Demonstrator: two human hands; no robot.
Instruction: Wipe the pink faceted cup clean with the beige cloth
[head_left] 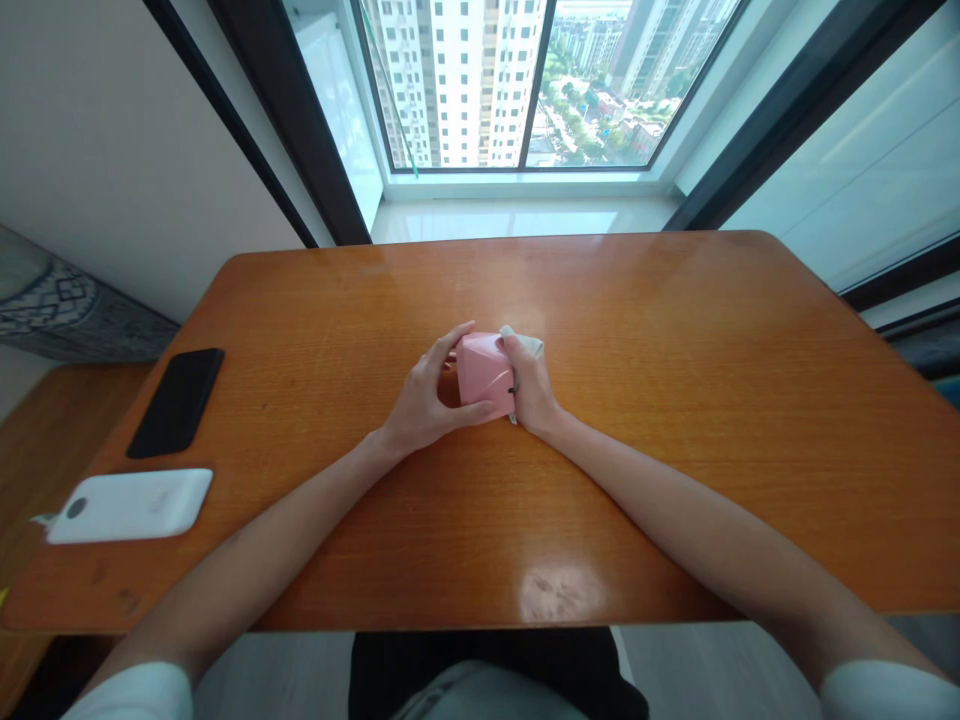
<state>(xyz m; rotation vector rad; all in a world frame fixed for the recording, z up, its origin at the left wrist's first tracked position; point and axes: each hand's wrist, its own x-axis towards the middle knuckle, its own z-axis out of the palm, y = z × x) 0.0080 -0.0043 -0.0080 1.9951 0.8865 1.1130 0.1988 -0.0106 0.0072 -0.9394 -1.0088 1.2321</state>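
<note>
Pink faceted block (484,375), first entry: location?

— Near the middle of the table, held between both hands. Whether its underside touches the wood, I cannot tell.

Grip?

— Left hand (424,400): fingers (459,340) spread apart and curved around the block's left side, one reaching over the far edge, another lying along the near edge. Right hand (534,390): fingers (511,350) close together, pressed over the block's right side. Both hands clamped on the block.

Anything touching it?

— One white cloth (526,341), crumpled, poking out past the right fingers and against the block's far-right corner.

Other loose items?

— Two, both lying flat on the table's left end, well apart from the hands: a white rounded device (127,506) with a round dark spot, and just beyond it a black smartphone (176,403).

Surface and room?

— Large window (517,90) beyond, showing high-rise apartment towers. Orange wood-grain table (637,300), glossy, with a patch of glare near its front edge. Wooden bench (52,450) at left, with a patterned cushion (60,300) above it. White sleeves (131,695) at the lower corners.
</note>
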